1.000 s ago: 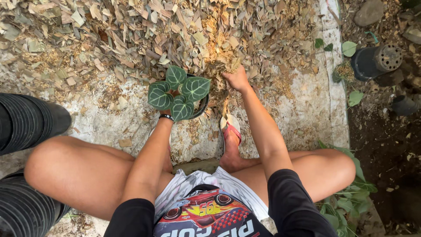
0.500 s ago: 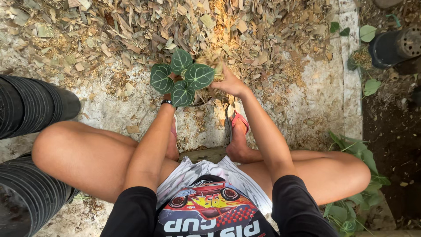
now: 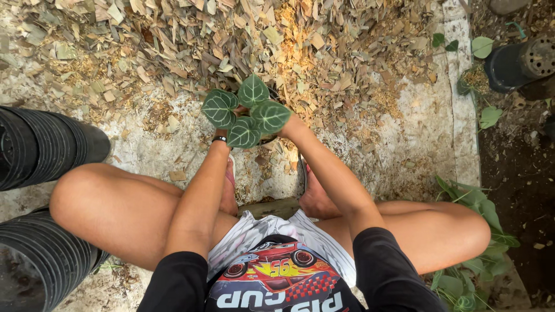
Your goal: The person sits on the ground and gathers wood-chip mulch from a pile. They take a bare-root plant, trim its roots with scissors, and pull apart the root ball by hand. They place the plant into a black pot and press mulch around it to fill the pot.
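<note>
A small plant with several dark green, white-veined leaves (image 3: 252,91) stands in a dark pot (image 3: 267,139), at the edge of a heap of dry wood chips (image 3: 173,46). My left hand (image 3: 220,134), with a black band at the wrist, reaches under the leaves at the pot's left side; its fingers are hidden. My right hand (image 3: 291,126) presses against the pot's right side, partly covered by a leaf. I am crouching, with my knees spread either side of my arms.
Two stacks of black plastic pots (image 3: 40,144) (image 3: 40,260) lie at the left. Another black pot (image 3: 517,60) sits on the soil at the top right. A leafy green plant (image 3: 474,202) grows by my right knee. The pale slab's edge (image 3: 462,115) runs down the right.
The potted plant and both hands have shifted further from me, toward the wood chips. My right hand has come off the chips beside the pot and onto its side.
</note>
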